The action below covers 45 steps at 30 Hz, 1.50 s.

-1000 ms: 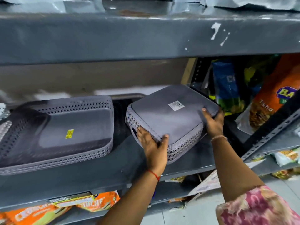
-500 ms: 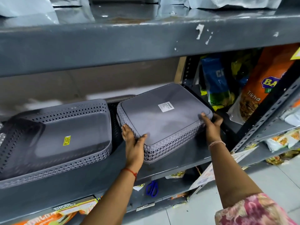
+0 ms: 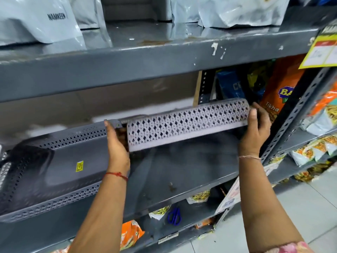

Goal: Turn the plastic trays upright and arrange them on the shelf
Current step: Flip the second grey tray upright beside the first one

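1. A grey plastic tray [image 3: 187, 123] with a lattice-cut side wall is held up off the grey metal shelf [image 3: 182, 170], turned on edge so that its long perforated wall faces the camera; the tray tilts, its right end higher than its left.
2. The left hand [image 3: 116, 143] grasps the tray's left end, thumb up along the near corner, the fingers hidden behind the wall. A red thread [image 3: 116, 174] circles that wrist.
3. The right hand [image 3: 255, 130] grasps the tray's right end, thumb over the near face and fingers curled round the far side. A thin bracelet [image 3: 249, 157] sits on that wrist.
4. A second grey tray [image 3: 54, 167] lies upright on the left of the same shelf, open side up, with a yellow sticker [image 3: 79, 166] on its floor. Its far right corner is just beside the left hand.
5. Behind the right hand, at the far right of the shelf, stand an orange snack bag [image 3: 284, 88] and a blue packet [image 3: 231, 86].
6. On the shelf above stand white pouches [image 3: 36, 19], one printed "NAMKEEN".
7. On the shelf below lie blue-handled scissors [image 3: 174, 216] and more snack packets [image 3: 130, 234].
8. A yellow price tag [image 3: 322, 50] hangs at the upper right.
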Each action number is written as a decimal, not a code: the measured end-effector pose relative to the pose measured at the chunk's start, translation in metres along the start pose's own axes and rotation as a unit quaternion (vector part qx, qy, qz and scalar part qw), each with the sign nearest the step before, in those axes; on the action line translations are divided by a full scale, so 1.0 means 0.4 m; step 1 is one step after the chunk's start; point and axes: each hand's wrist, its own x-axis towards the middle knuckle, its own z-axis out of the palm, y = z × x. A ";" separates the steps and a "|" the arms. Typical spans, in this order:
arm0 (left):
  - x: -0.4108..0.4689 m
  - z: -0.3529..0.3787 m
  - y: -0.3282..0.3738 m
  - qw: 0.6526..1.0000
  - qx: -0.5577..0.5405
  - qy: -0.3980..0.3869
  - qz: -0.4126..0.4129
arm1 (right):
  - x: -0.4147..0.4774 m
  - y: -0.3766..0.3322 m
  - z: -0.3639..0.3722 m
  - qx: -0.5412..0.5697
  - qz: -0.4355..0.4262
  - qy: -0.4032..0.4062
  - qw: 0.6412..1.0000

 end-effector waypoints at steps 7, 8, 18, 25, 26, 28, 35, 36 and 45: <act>0.032 -0.006 -0.017 0.999 0.035 -0.036 0.013 | 0.002 -0.001 0.022 0.073 0.042 0.003 0.996; 0.046 -0.017 -0.037 0.998 0.052 -0.041 0.000 | -0.007 0.013 0.026 0.087 0.073 -0.003 0.994; 0.110 -0.001 -0.046 0.998 0.032 -0.049 -0.004 | 0.088 0.012 0.064 0.054 0.163 -0.069 0.983; 0.141 -0.037 -0.114 1.000 -0.011 -0.008 -0.015 | 0.060 0.107 0.065 -0.015 0.159 -0.106 0.981; 0.137 -0.034 -0.118 1.000 -0.024 -0.012 -0.012 | 0.055 0.119 0.067 -0.009 0.178 -0.102 0.979; 0.139 -0.026 -0.118 0.999 -0.047 -0.014 -0.004 | 0.060 0.109 0.084 0.008 0.210 -0.081 0.974; 0.173 -0.010 -0.056 0.997 -0.012 -0.053 -0.059 | 0.138 0.082 0.169 -0.044 0.257 -0.067 0.963; 0.173 -0.012 -0.054 0.995 -0.003 -0.054 -0.082 | 0.141 0.096 0.175 -0.077 0.262 -0.090 0.958; 0.197 -0.015 -0.070 0.985 0.032 -0.047 -0.161 | 0.155 0.177 0.210 -0.208 0.294 -0.202 0.911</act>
